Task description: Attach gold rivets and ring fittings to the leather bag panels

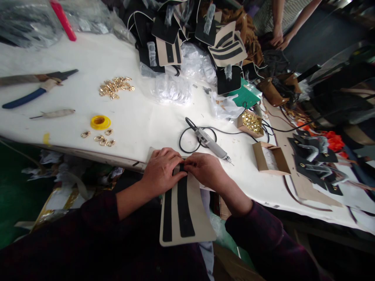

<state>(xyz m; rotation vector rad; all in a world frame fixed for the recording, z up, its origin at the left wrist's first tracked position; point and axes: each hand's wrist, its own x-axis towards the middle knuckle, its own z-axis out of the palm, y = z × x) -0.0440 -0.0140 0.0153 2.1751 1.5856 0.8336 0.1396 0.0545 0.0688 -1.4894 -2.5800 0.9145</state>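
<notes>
A beige panel with two black strips (200, 210) hangs over the front edge of the white table, its lower part over my lap. My left hand (162, 169) lies across its upper part, fingers over the far end and thumb pressed toward a black strip. My right hand (203, 168) pinches at the top of that strip, thumb and forefinger together. What sits between those fingertips is hidden. Just beyond my right hand, a grey electric screwdriver (213, 143) rests on its looped black cord.
Gold snap hooks (113, 87), a yellow tape roll (100, 122), an awl (57, 113) and blue-handled pliers (32, 95) lie left. Boxes of gold hardware (250, 123) and a small open carton (271, 158) stand right. Bag pieces (228, 50) pile behind; a co-worker's hands (279, 39) are beyond.
</notes>
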